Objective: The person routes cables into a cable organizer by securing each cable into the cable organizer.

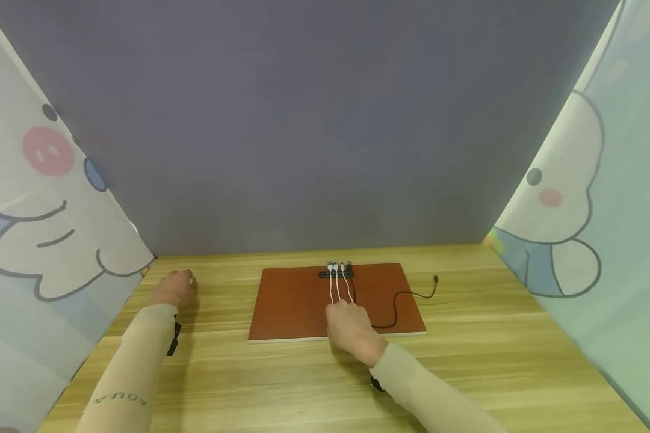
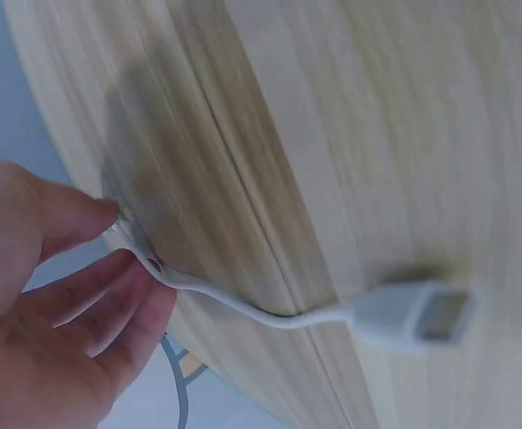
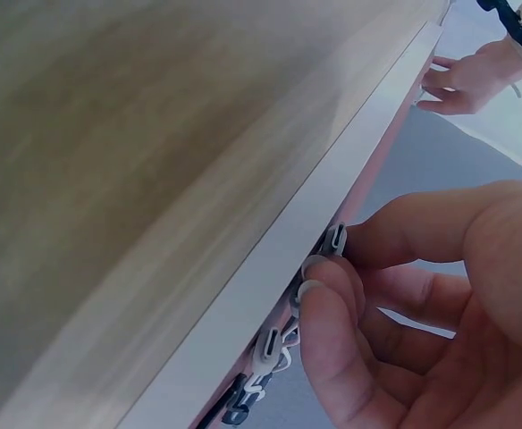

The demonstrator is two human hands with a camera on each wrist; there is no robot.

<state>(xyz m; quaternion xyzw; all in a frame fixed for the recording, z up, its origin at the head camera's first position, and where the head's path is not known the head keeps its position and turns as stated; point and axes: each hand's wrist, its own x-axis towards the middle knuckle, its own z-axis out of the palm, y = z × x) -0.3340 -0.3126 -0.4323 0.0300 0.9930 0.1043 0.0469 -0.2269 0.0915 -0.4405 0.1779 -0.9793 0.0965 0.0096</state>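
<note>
At the left of the table, my left hand [image 1: 173,290] pinches a white USB cable [image 2: 243,307] between thumb and fingers. The cable's USB plug [image 2: 411,315] hangs free over the wood. My right hand [image 1: 352,331] is at the front edge of a red-brown board [image 1: 298,307], its thumb and fingers pinching a white cable connector [image 3: 335,239]. Another white connector [image 3: 267,351] lies beside those fingers. White cables [image 1: 338,290] run from a black cable holder [image 1: 325,275] at the board's back edge down to this hand, which hides their lower ends.
A black cable [image 1: 395,307] curves over the board's right side onto the wooden table [image 1: 482,337], ending in a small plug [image 1: 436,278]. A grey panel [image 1: 325,132] stands behind the table. Cartoon-printed curtains [image 1: 563,180] flank both sides.
</note>
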